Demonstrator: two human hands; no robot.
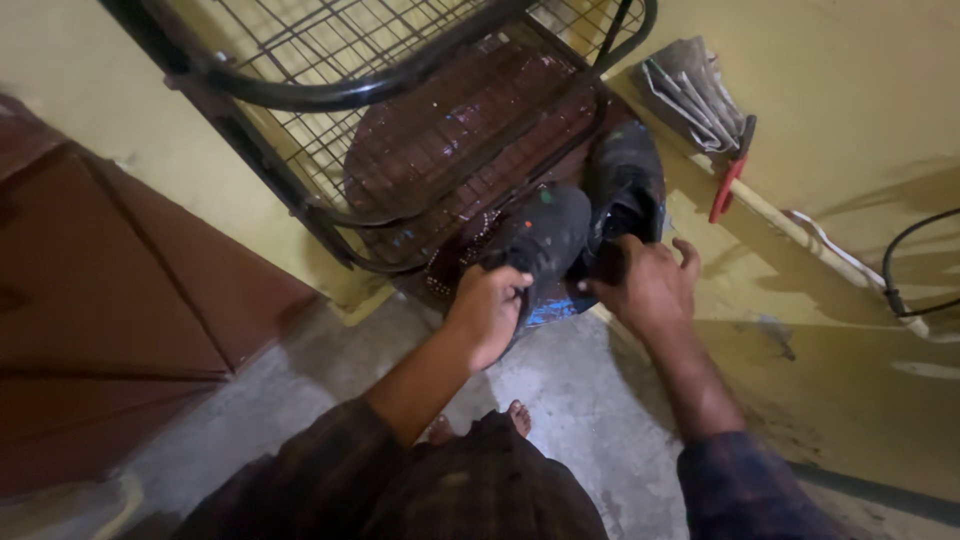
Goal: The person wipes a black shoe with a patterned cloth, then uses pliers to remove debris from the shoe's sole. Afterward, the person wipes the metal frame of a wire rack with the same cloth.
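**Two hands on a pair of dark shoes under a wire rack**

A black metal wire rack (330, 90) leans across the top of the view, its curved tube frame and grid hanging over a round, brown, paint-flecked board (450, 130) that lies beneath it. The rack's lower bar runs just above the shoes and crowds the space behind them. To the left stands a reddish-brown wooden door or cabinet panel (120, 290). Along the yellow wall at the right, folded newspapers (695, 90) are propped up, with a red-handled tool (728, 185) leaning just beside them; farther right a black cable (915, 265) loops down the wall. The floor (580, 400) is bare grey concrete, and the person's bare toes (518, 415) show near the bottom, between the two forearms.

The two shoes sit side by side on the floor at the foot of the rack, touching each other. The left shoe (545, 240) is dark, rounded at the toe and dotted with small paint specks. The right shoe (625, 185) is black too, scuffed, with its opening turned toward the person.

The left hand (490, 305) is curled, its fingers closed over the heel edge of the left shoe. The right hand (650, 280) has its thumb and fingers pinched on the rim of the right shoe's opening, the remaining fingers spread loosely.
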